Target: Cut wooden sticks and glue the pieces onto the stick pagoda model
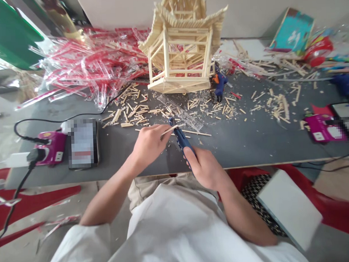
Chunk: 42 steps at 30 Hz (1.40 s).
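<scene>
My left hand [148, 145] pinches a thin wooden stick [172, 129] near its end, above the front of the grey table. My right hand [206, 164] is wrapped round a slim dark blue hand tool [180, 137]; its exact kind is hard to make out. The tool's far end meets the stick, just right of my left fingers. More thin sticks [199, 133] lie on the table behind the tool. Beyond both hands stands a pavilion model [180, 85] built of wooden sticks, with a curved two-level roof.
Short stick pieces [136, 112] litter the table [243, 144]. Red and clear plastic wrappers [97, 61] are heaped at back left. A blue glue gun [219, 83] lies beside the model. Left are a phone [82, 143] and purple power strip [51, 148] with cables; another purple strip [323, 129] is right.
</scene>
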Each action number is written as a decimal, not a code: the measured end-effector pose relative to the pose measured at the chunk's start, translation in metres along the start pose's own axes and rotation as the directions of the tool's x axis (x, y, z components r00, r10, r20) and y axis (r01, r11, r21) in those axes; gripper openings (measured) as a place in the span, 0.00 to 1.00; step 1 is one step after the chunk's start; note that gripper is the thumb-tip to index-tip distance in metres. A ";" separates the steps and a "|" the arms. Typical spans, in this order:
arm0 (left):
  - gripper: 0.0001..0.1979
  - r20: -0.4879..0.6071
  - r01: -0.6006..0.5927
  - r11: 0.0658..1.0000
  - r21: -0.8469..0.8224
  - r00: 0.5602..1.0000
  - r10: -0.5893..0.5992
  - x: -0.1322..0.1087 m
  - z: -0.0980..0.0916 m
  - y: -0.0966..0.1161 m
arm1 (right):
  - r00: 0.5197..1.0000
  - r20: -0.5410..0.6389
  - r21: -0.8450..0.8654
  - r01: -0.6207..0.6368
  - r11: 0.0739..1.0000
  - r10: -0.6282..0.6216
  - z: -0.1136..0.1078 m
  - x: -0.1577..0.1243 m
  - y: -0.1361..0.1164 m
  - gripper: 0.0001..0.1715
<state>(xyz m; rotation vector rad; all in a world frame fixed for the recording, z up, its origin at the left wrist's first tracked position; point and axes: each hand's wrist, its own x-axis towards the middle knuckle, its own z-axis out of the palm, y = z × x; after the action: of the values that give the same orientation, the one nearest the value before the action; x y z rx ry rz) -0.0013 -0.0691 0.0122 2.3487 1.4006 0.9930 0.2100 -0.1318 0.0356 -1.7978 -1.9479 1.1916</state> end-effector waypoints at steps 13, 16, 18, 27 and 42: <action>0.08 -0.114 0.270 0.957 -0.103 0.953 -0.281 -0.034 0.010 0.009 | 0.999 0.048 -0.263 -0.008 0.965 0.021 0.014 -0.005 -0.010 0.30; 0.08 -0.108 0.287 0.949 -0.127 0.948 -0.301 -0.037 0.015 0.010 | 0.999 0.045 -0.312 -0.011 0.950 0.026 0.013 -0.007 -0.007 0.31; 0.09 -0.111 0.298 0.946 -0.129 0.943 -0.312 -0.038 0.017 0.009 | 0.999 0.037 -0.344 -0.018 0.939 0.032 0.014 -0.007 -0.007 0.30; 0.11 -0.178 0.257 0.958 -0.126 0.944 -0.277 -0.032 0.015 0.011 | 0.999 -0.035 -0.353 -0.031 0.935 0.019 0.024 -0.002 -0.009 0.29; 0.10 -0.095 0.198 0.980 0.009 0.976 -0.196 -0.031 0.008 -0.028 | 0.923 -0.379 -0.165 -0.001 0.986 -0.062 -0.002 0.006 0.025 0.29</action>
<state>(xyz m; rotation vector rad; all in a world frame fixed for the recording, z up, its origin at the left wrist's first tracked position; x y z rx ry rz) -0.0247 -0.0801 -0.0219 2.1482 1.6476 1.0488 0.2280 -0.1277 0.0183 -1.8973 -1.8730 0.6204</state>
